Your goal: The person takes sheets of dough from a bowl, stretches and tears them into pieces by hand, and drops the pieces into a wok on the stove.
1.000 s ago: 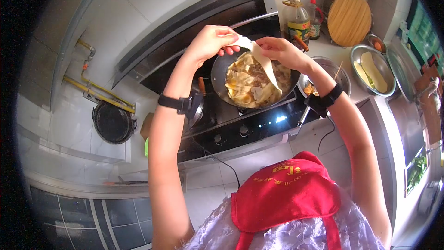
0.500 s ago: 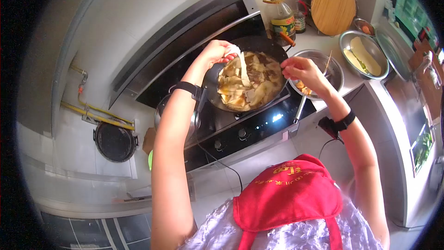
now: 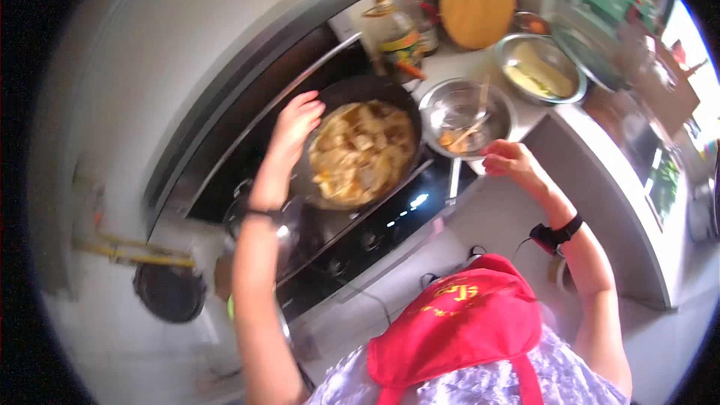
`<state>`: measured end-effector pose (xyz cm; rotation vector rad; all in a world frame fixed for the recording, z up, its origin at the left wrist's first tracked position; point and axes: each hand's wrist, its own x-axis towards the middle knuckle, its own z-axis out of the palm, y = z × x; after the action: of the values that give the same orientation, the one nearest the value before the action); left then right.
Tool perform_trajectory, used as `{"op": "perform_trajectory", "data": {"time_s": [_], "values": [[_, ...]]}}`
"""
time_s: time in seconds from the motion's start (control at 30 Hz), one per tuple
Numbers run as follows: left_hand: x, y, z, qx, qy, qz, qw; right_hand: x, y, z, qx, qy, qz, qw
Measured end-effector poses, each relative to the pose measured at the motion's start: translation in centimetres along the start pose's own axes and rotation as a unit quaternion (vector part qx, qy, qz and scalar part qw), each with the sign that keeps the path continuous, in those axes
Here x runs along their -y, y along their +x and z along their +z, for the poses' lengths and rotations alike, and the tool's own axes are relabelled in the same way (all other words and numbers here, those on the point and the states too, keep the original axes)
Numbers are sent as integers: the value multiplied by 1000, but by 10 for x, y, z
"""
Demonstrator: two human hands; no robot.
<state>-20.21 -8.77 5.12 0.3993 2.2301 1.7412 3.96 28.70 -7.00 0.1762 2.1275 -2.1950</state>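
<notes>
A dark wok [image 3: 409,109] stands on the stove, full of pale flat pieces [image 3: 364,150] in brown broth. Over its upper left rim is my left hand [image 3: 296,126], blurred, its fingers bent close together; whether anything is inside them is hidden. My right hand [image 3: 514,163] is beside the lower right rim of a metal bowl [image 3: 506,97], thumb and fingers drawn together, with nothing I can make out between them. Chopsticks and some orange-brown food lie in that bowl. Farther right, a second metal bowl [image 3: 581,90] holds pale dough strips [image 3: 536,71].
Behind the bowls stand an oil bottle [image 3: 397,34], a red-capped bottle [image 3: 424,22] and a round wooden board [image 3: 478,4]. A small bowl [image 3: 534,24] is near the board. A lidded pot, partly hidden by my left forearm, is left of the wok. A black pan [image 3: 170,292] is at the far left.
The pale strip that hung from my left hand is no longer visible there. My right hand has moved away from the wok, down past the metal bowl. The view has turned and shifted right.
</notes>
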Motion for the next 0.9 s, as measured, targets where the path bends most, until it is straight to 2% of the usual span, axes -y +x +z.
{"op": "perform_trajectory", "data": {"time_s": [0.1,0.2,0.27,0.33,0.47,0.53,0.67,0.7,0.73,0.77,0.8,0.9], "values": [[-52,-93,33,42,-42,38,998,6,-20,-52,-57,-23,61,996],[-52,-166,58,69,-128,25,989,0,-17,-125,-114,-56,91,988],[-44,-194,77,76,-183,6,980,1,0,-171,-189,-82,123,971],[-23,-208,92,20,-209,-38,977,-1,23,-230,-176,-108,132,969],[17,-206,133,-177,-263,-76,945,11,72,-312,-189,-176,166,952],[22,-196,154,-248,-289,-87,921,4,101,-349,-190,-268,143,934],[10,-169,192,-264,-318,-59,909,-7,173,-404,-162,-271,193,929],[5,-164,204,-267,-320,-55,907,-38,207,-435,-114,-412,105,898],[-1,-158,217,-275,-319,-55,905,-35,223,-432,-149,-470,82,866],[-9,-153,229,-284,-316,-54,903,-32,240,-428,-186,-524,64,829],[-16,-148,240,-293,-313,-54,902,-34,255,-426,-187,-542,-27,819],[-29,-143,264,-329,-294,-79,894,-38,293,-433,-98,-653,-83,747]]}}
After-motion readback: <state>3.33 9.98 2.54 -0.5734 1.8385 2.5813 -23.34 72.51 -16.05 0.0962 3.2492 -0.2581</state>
